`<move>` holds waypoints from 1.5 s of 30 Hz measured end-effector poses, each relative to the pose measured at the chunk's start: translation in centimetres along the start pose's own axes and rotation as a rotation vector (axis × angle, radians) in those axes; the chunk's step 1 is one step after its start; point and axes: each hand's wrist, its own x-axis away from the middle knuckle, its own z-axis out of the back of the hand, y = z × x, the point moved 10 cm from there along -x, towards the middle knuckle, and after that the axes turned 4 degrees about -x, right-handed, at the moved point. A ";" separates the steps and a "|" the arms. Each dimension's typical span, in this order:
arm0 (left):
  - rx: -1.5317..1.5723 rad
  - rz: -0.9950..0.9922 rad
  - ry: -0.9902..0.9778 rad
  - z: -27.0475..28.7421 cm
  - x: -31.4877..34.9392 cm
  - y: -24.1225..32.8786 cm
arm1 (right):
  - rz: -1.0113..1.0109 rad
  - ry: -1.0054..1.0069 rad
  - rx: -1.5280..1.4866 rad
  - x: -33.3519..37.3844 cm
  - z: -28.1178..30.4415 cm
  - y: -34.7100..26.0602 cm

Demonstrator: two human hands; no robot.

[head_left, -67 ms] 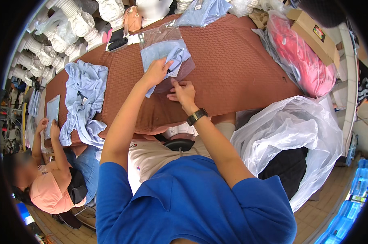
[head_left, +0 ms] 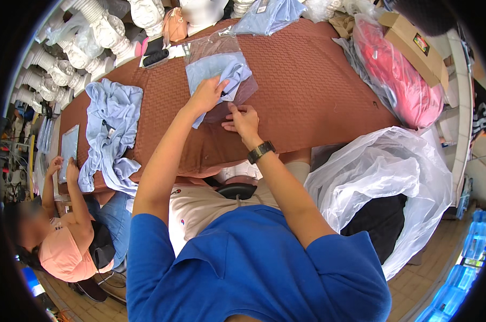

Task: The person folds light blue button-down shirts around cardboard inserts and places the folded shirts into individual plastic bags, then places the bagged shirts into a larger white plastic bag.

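A folded light blue garment (head_left: 202, 66) lies on a clear plastic bag (head_left: 247, 92) in front of me, with part of the cloth bunched up at its right. My left hand (head_left: 206, 95) is closed on the garment's near side, beside a small white tag with a black bit on it. Close to the bag's near edge, my right hand (head_left: 243, 122) has its thumb and forefinger pinched together on the clear film. The other fingers of that hand are curled loosely. How far the cloth sits inside the bag is hard to tell.
A crumpled light blue garment (head_left: 113, 129) lies to the left on the brown-covered table (head_left: 307, 86). At the left a co-worker (head_left: 74, 241) handles a flat bagged item (head_left: 69, 142). A large clear bag (head_left: 372, 172) with dark cloth stands at right, below a bagged pink bundle (head_left: 396, 80) and cardboard box (head_left: 415, 48).
My right hand has shifted very slightly to the right and away from me. My left hand and the garment look the same.
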 end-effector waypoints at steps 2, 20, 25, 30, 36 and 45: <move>-0.045 -0.039 0.013 -0.5 0.2 0.1 | -0.024 -0.138 -0.055 -0.9 -0.9 0.4; -0.450 -0.210 -0.041 -8.1 2.0 0.2 | -0.120 -0.198 -0.202 1.0 -2.2 3.9; -0.646 -0.090 -0.095 -7.8 2.9 3.0 | -0.104 -0.201 -0.226 1.6 -1.7 4.3; -0.757 -0.290 -0.145 -8.0 3.3 3.4 | -0.166 -0.192 -0.224 4.4 -1.5 5.1; -0.858 -0.482 0.198 -6.0 4.5 5.6 | -0.166 -0.224 -0.207 7.0 -1.7 5.1; -0.661 -0.273 0.171 -4.1 5.6 2.2 | -0.171 -0.255 -0.158 8.2 -0.5 6.6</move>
